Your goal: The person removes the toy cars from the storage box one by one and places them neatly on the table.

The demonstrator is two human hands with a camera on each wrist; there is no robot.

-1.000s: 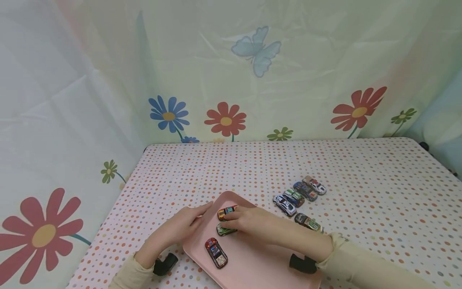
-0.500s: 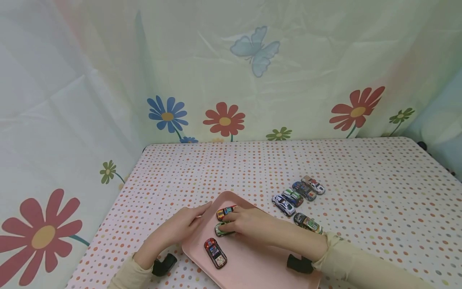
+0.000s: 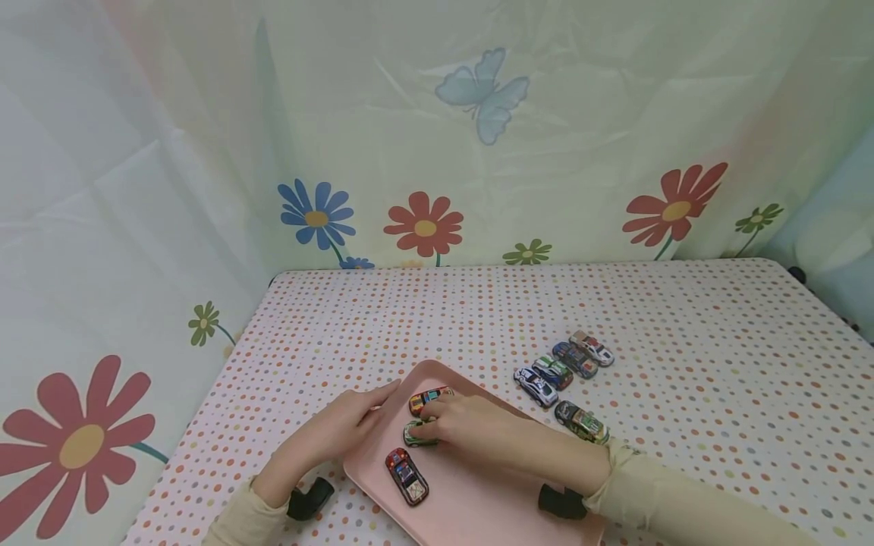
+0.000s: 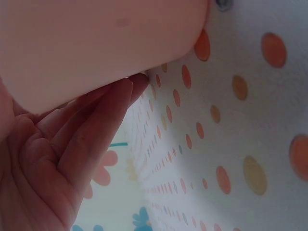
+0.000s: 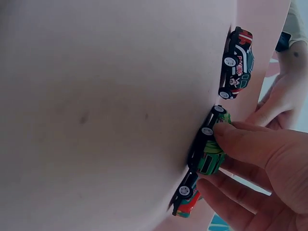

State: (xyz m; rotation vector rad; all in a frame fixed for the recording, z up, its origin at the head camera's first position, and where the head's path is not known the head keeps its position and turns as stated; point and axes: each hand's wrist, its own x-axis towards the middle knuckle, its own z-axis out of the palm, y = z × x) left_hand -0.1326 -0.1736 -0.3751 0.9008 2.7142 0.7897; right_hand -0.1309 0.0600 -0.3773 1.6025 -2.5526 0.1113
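A pink tray (image 3: 471, 497) holds three toy cars. My right hand (image 3: 471, 428) pinches the green toy car (image 5: 213, 154) between thumb and fingers, its wheels at the tray floor. Right beside it stands a yellow-and-red toy car (image 3: 425, 400), partly covered by my fingers. A red-and-black toy car (image 3: 407, 476) sits apart, nearer the front. My left hand (image 3: 341, 428) holds the tray's left edge. In the left wrist view, that hand's fingers (image 4: 98, 132) lie along the outside and underneath the tray wall.
On the dotted tabletop (image 3: 382, 318), right of the tray, several toy cars form a slanted row, with a white one (image 3: 536, 387) nearest. A dark green toy car (image 3: 582, 422) lies closer to my right forearm. A flowered curtain (image 3: 546, 152) hangs behind the table.
The green toy car has slid slightly left on the tray, with my right hand moving along. My left hand stays at the tray edge.
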